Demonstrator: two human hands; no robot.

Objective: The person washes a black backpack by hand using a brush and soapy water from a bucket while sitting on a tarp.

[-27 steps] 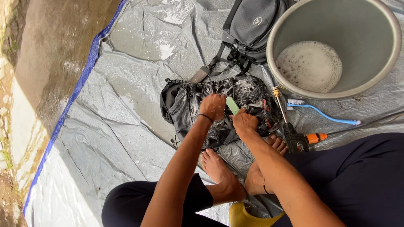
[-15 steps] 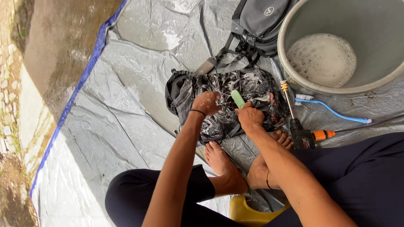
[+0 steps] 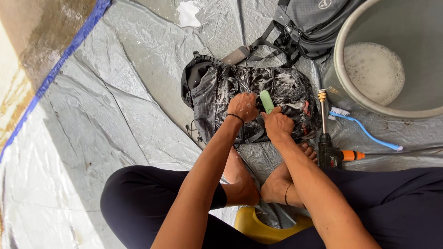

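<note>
Head view: the right hand point(image 3: 278, 125) has its grip closed around a green brush handle point(image 3: 266, 101), which lies on the soapy black backpack point(image 3: 258, 99) spread over the grey tarp point(image 3: 138, 92). The left hand point(image 3: 242, 107), fingers curled, presses the backpack just beside the handle, holding nothing.

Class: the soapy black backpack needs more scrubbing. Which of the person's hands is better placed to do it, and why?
Right. The right hand already has a grip on the green brush, over the backpack. The left hand holds no tool and presses on the fabric.
</note>
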